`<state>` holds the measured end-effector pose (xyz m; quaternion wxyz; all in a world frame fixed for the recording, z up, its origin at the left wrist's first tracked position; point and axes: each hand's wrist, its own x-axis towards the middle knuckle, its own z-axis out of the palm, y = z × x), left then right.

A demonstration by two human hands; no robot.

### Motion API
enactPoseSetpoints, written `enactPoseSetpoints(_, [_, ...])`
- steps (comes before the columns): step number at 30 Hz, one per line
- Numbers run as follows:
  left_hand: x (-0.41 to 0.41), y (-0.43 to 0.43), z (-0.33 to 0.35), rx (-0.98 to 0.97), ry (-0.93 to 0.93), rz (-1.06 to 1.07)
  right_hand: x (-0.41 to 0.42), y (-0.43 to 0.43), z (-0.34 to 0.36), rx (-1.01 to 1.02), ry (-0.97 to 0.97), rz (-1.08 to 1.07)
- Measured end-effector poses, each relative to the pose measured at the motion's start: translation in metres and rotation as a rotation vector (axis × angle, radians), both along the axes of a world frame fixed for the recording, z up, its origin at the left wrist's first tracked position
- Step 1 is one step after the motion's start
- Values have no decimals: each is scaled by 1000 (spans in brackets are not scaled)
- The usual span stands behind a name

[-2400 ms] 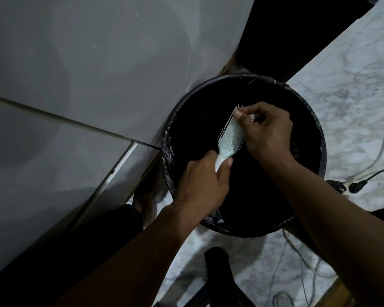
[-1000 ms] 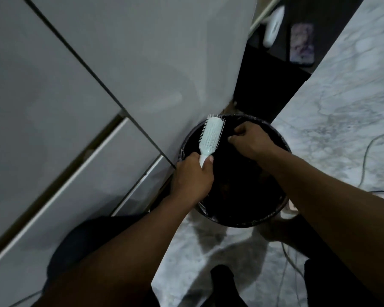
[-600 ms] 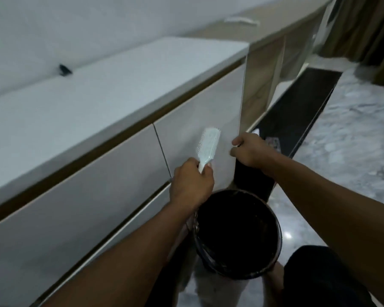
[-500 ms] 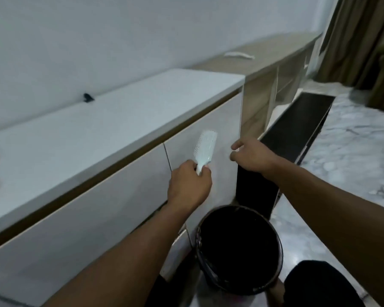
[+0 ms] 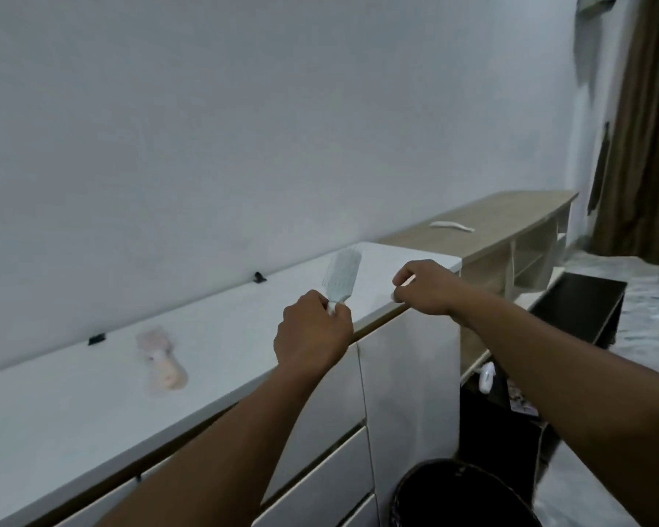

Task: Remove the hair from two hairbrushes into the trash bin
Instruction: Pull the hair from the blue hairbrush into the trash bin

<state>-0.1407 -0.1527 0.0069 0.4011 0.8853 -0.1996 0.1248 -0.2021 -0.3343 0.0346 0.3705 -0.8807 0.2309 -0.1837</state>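
White cabinet top [image 5: 92,393] under a bare wall: one brush in hand, one lying in wait.
Left hand [image 5: 312,332] grips the pale hairbrush [image 5: 342,275] by its handle, head up just over the cabinet edge. Right hand [image 5: 427,287] hovers beside it, fingers curled; pinching hair or nothing, I cannot tell. Trash bin [image 5: 461,496] stands on the floor below, well apart from both hands. Pink hairbrush [image 5: 162,361] lies blurred on the top, so my read is one brush about done, the second to come.

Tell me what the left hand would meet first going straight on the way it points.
Probably the white cabinet top, just beyond the left hand and its pale green plastic hairbrush; depth is unclear.
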Motion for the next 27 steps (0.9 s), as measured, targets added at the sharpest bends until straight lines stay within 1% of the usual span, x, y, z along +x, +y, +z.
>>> enactPoseSetpoints(8, [45,58,45,-39,-35,180,57,44,54,-17,-39,137])
enactPoseSetpoints(12, [72,90,56,-70,20,239,89,69,66,-22,-38,215])
enactPoseSetpoints(22, [128,138,45,-187,216,386,160,123,54,-40,41,380])
enactPoseSetpoints(24, [134,138,37,-175,230,405,171,129,46,-46,66,402])
enactPoseSetpoints(27, [139,132,23,-105,209,416,185,134,37,-67,103,417])
